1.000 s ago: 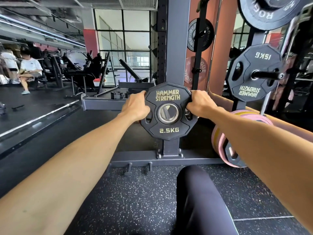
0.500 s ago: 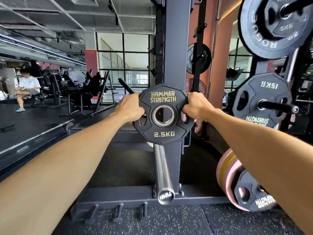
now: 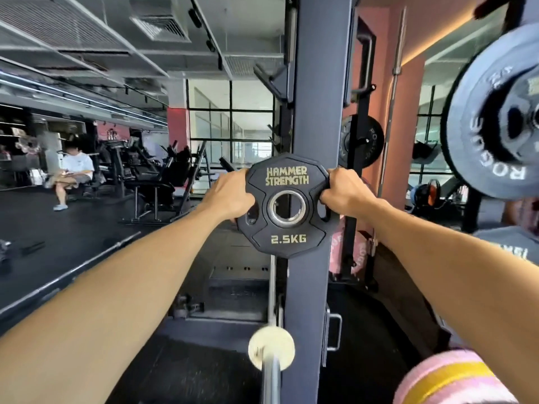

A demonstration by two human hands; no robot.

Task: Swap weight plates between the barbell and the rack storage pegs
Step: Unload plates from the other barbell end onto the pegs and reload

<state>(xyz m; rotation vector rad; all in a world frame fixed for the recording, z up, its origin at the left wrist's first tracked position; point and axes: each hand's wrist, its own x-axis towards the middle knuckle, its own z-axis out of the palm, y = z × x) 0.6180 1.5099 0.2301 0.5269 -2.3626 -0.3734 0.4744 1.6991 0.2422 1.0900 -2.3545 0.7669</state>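
Dark speckled rubber floor [image 3: 186, 371] under the rack upright [image 3: 313, 287], benches [image 3: 151, 193] standing further back

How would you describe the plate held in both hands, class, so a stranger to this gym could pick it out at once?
Find the tall dark rack upright in the middle of the view. In front of it, the left hand and right hand grip the 2.5KG plate by its side cut-outs. Unlike the big round grey plate at right, it is small, black and angular, lettered HAMMER STRENGTH.

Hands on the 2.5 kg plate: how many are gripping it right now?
2. The left hand grips the 2.5 kg plate at its left edge, the right hand at its right edge; fingertips are partly hidden behind it.
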